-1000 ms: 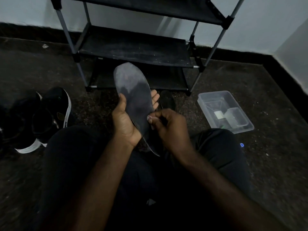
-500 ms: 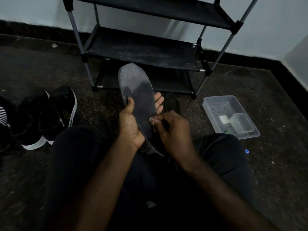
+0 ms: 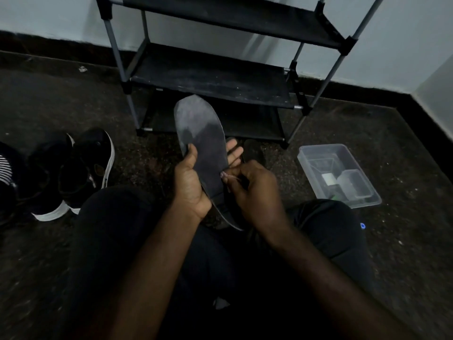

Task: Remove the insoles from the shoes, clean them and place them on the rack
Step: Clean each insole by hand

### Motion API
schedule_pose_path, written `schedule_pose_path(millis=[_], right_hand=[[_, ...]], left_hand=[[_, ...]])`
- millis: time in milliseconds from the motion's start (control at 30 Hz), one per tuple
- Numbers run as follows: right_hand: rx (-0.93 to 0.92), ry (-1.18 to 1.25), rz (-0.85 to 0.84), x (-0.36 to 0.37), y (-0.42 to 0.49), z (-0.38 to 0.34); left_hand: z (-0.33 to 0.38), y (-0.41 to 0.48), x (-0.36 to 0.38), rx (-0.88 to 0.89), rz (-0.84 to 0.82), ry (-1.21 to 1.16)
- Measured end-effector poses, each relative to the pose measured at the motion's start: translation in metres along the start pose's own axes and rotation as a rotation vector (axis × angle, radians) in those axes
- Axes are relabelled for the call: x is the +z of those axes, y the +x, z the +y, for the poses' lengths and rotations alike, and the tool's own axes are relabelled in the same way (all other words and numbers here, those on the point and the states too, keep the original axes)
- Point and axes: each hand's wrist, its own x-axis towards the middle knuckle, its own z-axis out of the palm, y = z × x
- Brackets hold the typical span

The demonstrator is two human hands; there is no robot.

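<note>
Two-handed hold: left hand (image 3: 190, 182) grips flat dark-grey foam insole (image 3: 206, 141) mid-length, thumb on its face, right hand (image 3: 255, 192) pinches its right edge, black fabric-shelved rack (image 3: 210, 77) just beyond.

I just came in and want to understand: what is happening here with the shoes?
A person sits on the floor and holds an insole upright in the left hand. The right hand pinches its edge. The shoes stand at the left, a clear box at the right, the rack ahead.
</note>
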Motion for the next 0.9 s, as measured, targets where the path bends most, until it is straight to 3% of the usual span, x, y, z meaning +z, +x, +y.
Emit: schedule_pose_path(millis=[267,500,667,900], right_hand=[[-0.032,-0.127,0.033,-0.004,0.061,-0.004],[0.018,0.031,0.05,0.004,0.042,0.006],[-0.006,0.036,0.074,0.003,0.042,-0.007],[-0.11,0.072,-0.213,0.007,0.025,-0.027]], left_hand=[[-0.016,-0.005,0.009,0.071,0.094,0.157],[-0.009,0.005,0.0,0.162,0.144,0.248],[0.004,-0.003,0.005,0.061,0.01,0.126],[0.014,0.006,-0.007,-0.005,0.021,0.009]])
